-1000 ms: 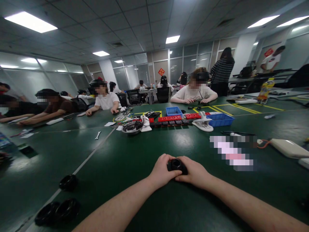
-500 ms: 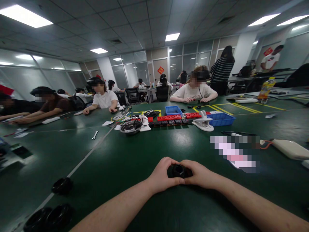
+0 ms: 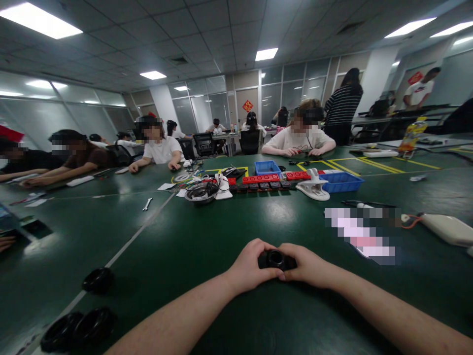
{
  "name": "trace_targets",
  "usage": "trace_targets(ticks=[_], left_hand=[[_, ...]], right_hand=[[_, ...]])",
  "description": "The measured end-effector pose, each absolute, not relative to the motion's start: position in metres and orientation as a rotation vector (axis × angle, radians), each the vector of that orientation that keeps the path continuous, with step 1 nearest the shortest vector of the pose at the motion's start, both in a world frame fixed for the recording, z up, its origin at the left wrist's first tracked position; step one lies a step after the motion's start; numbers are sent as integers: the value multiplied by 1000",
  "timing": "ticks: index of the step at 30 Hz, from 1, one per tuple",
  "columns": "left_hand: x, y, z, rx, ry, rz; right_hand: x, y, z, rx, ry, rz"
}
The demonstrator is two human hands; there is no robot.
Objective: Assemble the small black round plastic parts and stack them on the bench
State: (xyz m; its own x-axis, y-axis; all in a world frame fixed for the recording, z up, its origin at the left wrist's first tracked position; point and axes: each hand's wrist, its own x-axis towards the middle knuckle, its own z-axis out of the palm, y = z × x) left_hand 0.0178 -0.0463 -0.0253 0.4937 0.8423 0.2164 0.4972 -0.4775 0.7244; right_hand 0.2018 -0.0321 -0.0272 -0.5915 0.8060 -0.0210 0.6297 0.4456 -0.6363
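Observation:
My left hand and my right hand meet around a small black ring-shaped part with a round opening facing up. Fingers and thumbs of both hands curl about it, low over the green table. Dark material shows on either side of the ring between my palms; I cannot tell whether it is part of the same piece or shadow. At the lower left lie a single black ring and a pair of similar black rings side by side.
Across the table are red power sockets, blue trays, a white clamp and coiled cables. A wrench lies left of centre. Right are a blurred pink object and a pale case. Several people sit beyond.
The view has shifted slightly, so the table objects appear a little to the right. Both hands keep their hold on the black ring. Another person's fingers now show at the far left edge.

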Motion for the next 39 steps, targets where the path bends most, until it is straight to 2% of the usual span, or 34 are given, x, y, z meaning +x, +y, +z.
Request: trace_targets(ticks=[16, 31, 36, 39], left_hand=[[23, -47, -31, 2031, 1202, 803], [33, -48, -39, 2016, 1503, 982], [27, -45, -36, 2045, 1396, 933], [20, -43, -32, 2067, 1216, 834]], right_hand=[[197, -29, -37, -1371, -2266, 903], [171, -43, -38, -1711, -2243, 266], [175, -43, -31, -1687, -2309, 355], [186, -42, -26, -1470, -2378, 521]])
